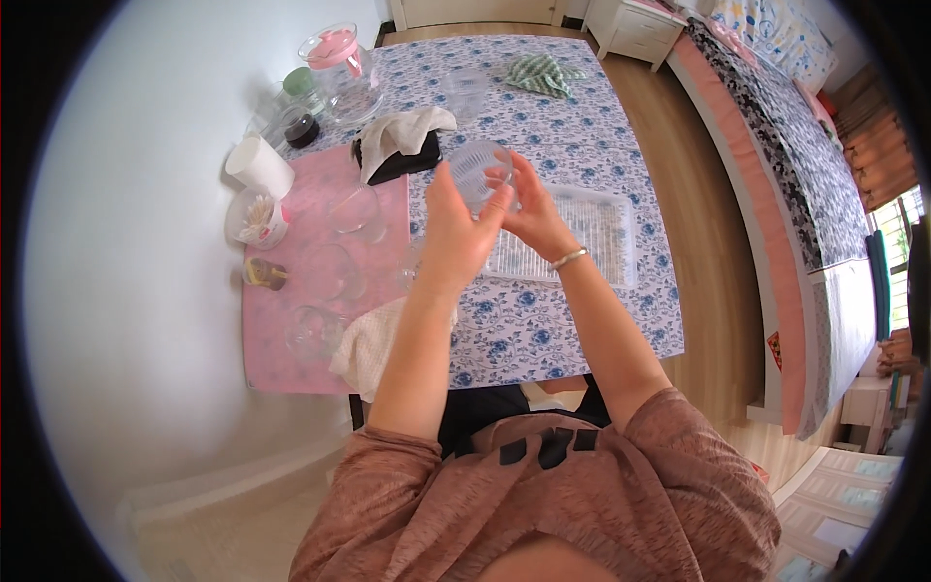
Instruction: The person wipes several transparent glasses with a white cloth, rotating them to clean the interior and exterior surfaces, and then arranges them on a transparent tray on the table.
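"What have you got between your hands?"

"A clear, ribbed, cup-shaped vessel (480,167). My left hand (456,223) grasps its left and near side, and my right hand (536,215) grasps its right side, with some fingers showing through the wall. It's by the far left corner of the translucent rectangular plastic tray (628,233), my landmark."

"What surrounds that tray?"

"Under it, a white table cover with blue flowers (524,335). Left of it, past my forearm, a pink mat (276,373) carries several clear round glass pieces (337,272), hard to make out, and a small yellowish jar (266,274). A cream cloth (373,339) lies left of the tray's near end."

"And beyond it?"

"Beyond and to the left, a black box (417,162) topped with a whitish cloth (400,131); farther left, a white paper roll (260,167) and a round tub of swabs (257,221). Straight beyond stand a clear tumbler (465,94) and, right of that, a crumpled green-striped cloth (541,76). A pink-topped clear glass dispenser (354,97) is at the far left."

"Anything in the way?"

"My right wrist covers part of the tray; my left forearm hides some of the cream cloth."
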